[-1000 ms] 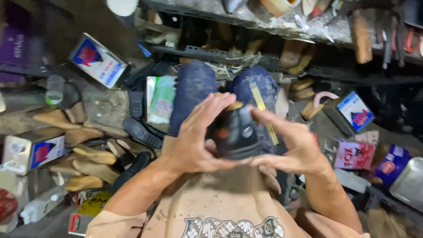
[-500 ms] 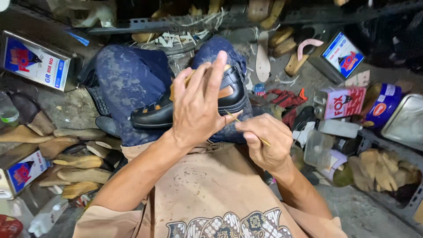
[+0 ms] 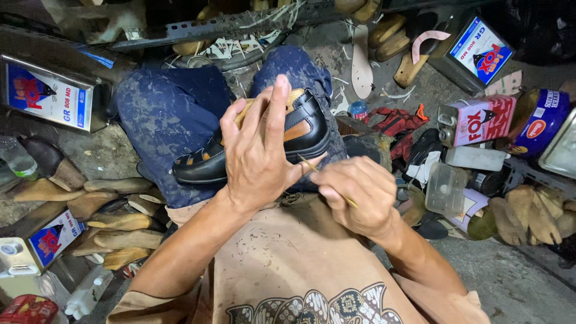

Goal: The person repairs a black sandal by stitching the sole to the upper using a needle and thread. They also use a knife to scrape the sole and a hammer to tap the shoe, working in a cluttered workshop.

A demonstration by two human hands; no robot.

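Note:
A black leather sandal upper (image 3: 300, 129) on a wooden last lies across my lap, on stained blue trousers (image 3: 168, 114). My left hand (image 3: 258, 156) grips it from above, fingers spread over the strap and thumb pressed near the heel end. My right hand (image 3: 357, 195) pinches a thin yellowish stick (image 3: 324, 180), whose tip reaches the sandal's edge under my left thumb. The toe of the sandal points left and shows several cut-out openings.
Wooden shoe lasts (image 3: 120, 222) are piled on the floor at the left. Rectangular metal cans (image 3: 51, 96) stand at left and upper right (image 3: 480, 54); a pink can (image 3: 477, 120), plastic tubs (image 3: 447, 189), a red cloth (image 3: 399, 120) and worn gloves (image 3: 531, 213) crowd the right side.
The view tilted down and the sandal went from held upright between both hands to lying across my lap. My right hand dropped to its lower edge with the stick.

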